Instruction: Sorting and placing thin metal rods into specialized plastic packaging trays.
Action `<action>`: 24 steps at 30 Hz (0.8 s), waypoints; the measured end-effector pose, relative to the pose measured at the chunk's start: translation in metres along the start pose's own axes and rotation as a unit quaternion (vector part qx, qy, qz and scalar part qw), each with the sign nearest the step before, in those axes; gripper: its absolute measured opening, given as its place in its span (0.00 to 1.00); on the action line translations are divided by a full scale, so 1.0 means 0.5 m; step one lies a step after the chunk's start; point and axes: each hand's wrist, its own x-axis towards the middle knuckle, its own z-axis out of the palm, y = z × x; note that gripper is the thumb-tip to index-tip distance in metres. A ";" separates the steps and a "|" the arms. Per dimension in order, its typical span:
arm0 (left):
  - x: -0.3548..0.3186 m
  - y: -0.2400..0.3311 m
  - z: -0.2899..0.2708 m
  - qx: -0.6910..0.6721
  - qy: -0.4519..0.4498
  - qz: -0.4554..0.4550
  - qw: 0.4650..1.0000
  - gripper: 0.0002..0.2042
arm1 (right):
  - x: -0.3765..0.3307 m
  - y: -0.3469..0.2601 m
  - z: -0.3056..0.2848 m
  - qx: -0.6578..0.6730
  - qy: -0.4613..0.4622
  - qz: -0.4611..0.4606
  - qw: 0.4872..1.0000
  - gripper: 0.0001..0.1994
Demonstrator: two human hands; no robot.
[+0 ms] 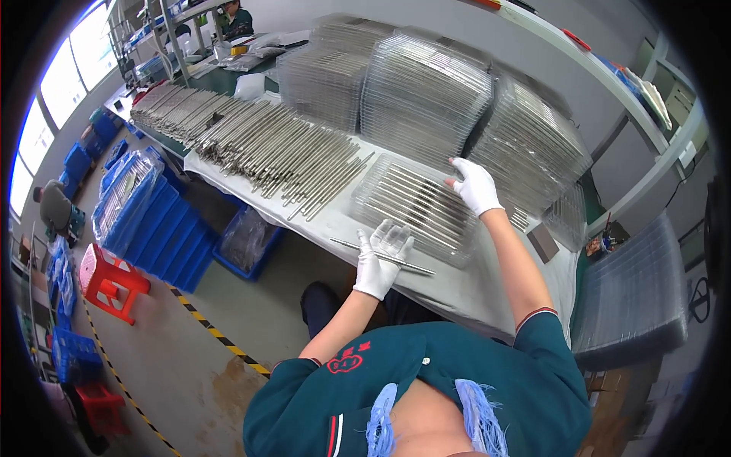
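Observation:
Palm up near the table's front edge, my gloved left hand (384,255) holds a slim metal rod (415,267) lying across it, the thumb beside it. My right hand (477,187), in a white glove with bare fingertips showing, is at the far right side of a clear plastic tray (454,257). Its thumb and forefinger are apart, with nothing visible between them; whether they touch the tray is unclear. Several metal rods (411,199) lie side by side in that tray. To the left, a long spread of loose rods (293,152) covers the white cloth.
Tall stacks of clear trays (426,91) filled with rods line the table's back. A brown block (543,244) sits right of the tray. More clear trays (632,289) stand at far right. Blue crates (156,221) and a red stool (114,282) are on the floor at left.

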 end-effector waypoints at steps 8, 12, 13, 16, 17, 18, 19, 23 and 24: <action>-0.004 0.015 -0.023 0.011 -0.011 0.002 1.000 0.21 | -0.171 -0.066 -0.405 -0.175 0.235 -0.054 0.955 0.20; 0.004 0.003 -0.017 0.035 -0.036 -0.022 0.999 0.15 | -0.344 -0.006 -0.625 -0.311 0.394 0.096 0.859 0.18; 0.002 0.008 -0.021 0.027 -0.048 -0.026 0.998 0.15 | -0.390 0.022 -0.666 -0.294 0.432 0.129 0.843 0.18; 0.000 0.018 -0.021 0.037 -0.046 -0.033 0.998 0.15 | -0.525 0.079 -0.754 -0.393 0.410 0.294 0.769 0.17; 0.000 0.019 -0.019 0.039 -0.045 -0.036 0.998 0.15 | -0.561 0.086 -0.769 -0.394 0.362 0.356 0.766 0.18; 0.001 0.016 -0.017 0.040 -0.039 -0.040 0.998 0.15 | -0.585 0.100 -0.769 -0.324 0.375 0.376 0.783 0.19; 0.002 0.016 -0.018 0.043 -0.030 -0.039 0.998 0.15 | -0.591 0.099 -0.763 -0.248 0.386 0.391 0.798 0.20; 0.003 0.016 -0.022 0.062 -0.049 -0.034 0.996 0.15 | -0.605 0.080 -0.762 -0.208 0.396 0.421 0.789 0.20; 0.004 0.015 -0.022 0.063 -0.054 -0.034 0.996 0.14 | -0.610 0.082 -0.771 -0.219 0.382 0.394 0.807 0.18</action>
